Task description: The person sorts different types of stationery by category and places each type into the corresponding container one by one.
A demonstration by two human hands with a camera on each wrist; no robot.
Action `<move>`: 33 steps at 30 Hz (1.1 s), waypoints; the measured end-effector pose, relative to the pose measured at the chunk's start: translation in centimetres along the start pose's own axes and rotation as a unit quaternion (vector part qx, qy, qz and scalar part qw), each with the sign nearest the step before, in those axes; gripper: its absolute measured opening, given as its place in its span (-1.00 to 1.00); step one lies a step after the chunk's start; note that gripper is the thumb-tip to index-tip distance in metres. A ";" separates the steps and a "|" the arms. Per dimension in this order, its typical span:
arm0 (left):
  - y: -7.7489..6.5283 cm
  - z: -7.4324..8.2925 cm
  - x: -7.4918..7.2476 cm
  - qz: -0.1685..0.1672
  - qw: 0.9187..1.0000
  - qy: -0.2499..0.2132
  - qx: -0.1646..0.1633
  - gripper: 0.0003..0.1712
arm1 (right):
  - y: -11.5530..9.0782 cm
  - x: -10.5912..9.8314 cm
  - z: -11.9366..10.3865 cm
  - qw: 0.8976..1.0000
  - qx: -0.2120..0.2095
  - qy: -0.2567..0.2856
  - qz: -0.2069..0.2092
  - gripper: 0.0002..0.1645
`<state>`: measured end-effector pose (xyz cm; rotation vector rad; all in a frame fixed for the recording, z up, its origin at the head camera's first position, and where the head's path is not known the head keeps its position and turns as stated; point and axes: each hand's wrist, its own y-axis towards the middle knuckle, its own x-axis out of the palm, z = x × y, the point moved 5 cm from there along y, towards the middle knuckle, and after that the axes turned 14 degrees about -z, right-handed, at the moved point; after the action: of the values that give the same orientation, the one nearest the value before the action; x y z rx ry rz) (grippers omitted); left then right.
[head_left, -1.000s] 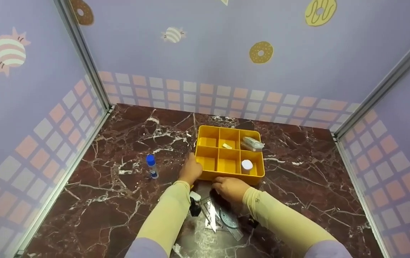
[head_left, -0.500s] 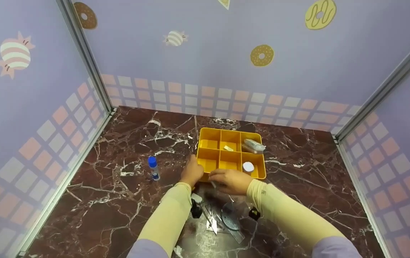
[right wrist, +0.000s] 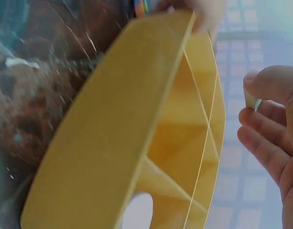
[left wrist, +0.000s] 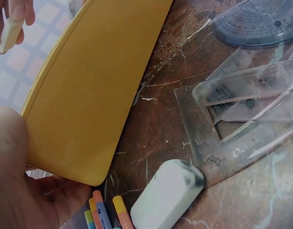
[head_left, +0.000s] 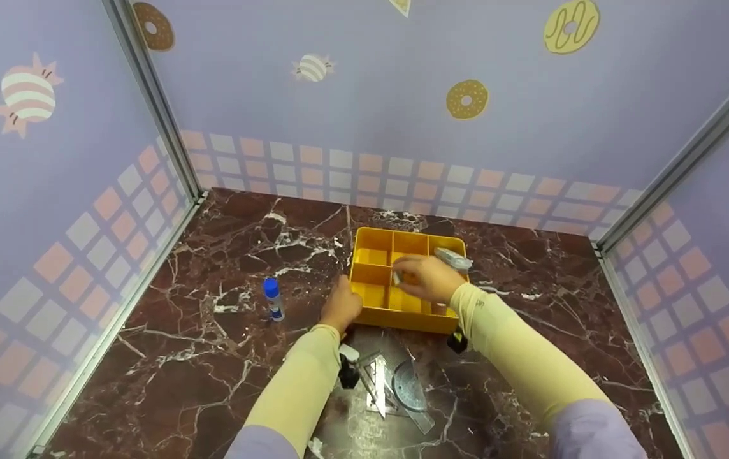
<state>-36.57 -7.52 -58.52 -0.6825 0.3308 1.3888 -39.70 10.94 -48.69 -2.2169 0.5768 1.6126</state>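
Observation:
My right hand [head_left: 431, 277] is over the middle of the yellow divided box [head_left: 396, 320], pinching a small white eraser [left wrist: 11, 34] between thumb and fingers. In the right wrist view that eraser [right wrist: 251, 101] shows above the box's rim. Around the box's front left corner, my left hand [head_left: 341, 304] holds the wall, with fingers at its lower edge in the left wrist view. A clear plastic case [head_left: 453, 259] leans in the back right compartment. The white round-topped item [right wrist: 139, 211] stands in the front right one, mostly hidden by my right hand in the head view.
A blue-capped glue stick [head_left: 273, 298] stands left of the box. In front lie a protractor [head_left: 409, 386] and clear set squares [left wrist: 251, 102]. A white rounded case [left wrist: 167, 194] and several coloured pens [left wrist: 101, 210] lie near my left hand. Patterned walls [head_left: 377, 95] surround the table.
My right hand has risen from the front of the box with the eraser and moved back over its compartments. The left hand stays at the corner.

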 end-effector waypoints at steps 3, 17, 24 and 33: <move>-0.1 0.0 0.0 -0.001 1.000 -0.002 0.000 -0.51 | 0.3 -0.4 1.7 0.999 0.036 0.016 0.016 -0.66; -0.1 0.0 0.0 0.000 1.000 0.006 -0.009 -0.51 | 1.2 0.1 6.4 0.986 0.168 0.010 -0.012 -0.68; -0.3 0.2 -0.1 -0.003 1.000 0.002 -0.005 -0.52 | 1.6 0.2 7.0 0.986 0.169 -0.006 -0.006 -0.70; -0.2 0.1 -0.2 -0.005 1.000 0.013 -0.010 -0.54 | 1.8 0.1 7.7 0.986 0.169 -0.007 0.000 -0.73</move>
<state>-36.39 -7.65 -58.26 -0.7179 0.3344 1.3768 -46.86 13.22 -51.15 -1.9542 0.7812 1.4075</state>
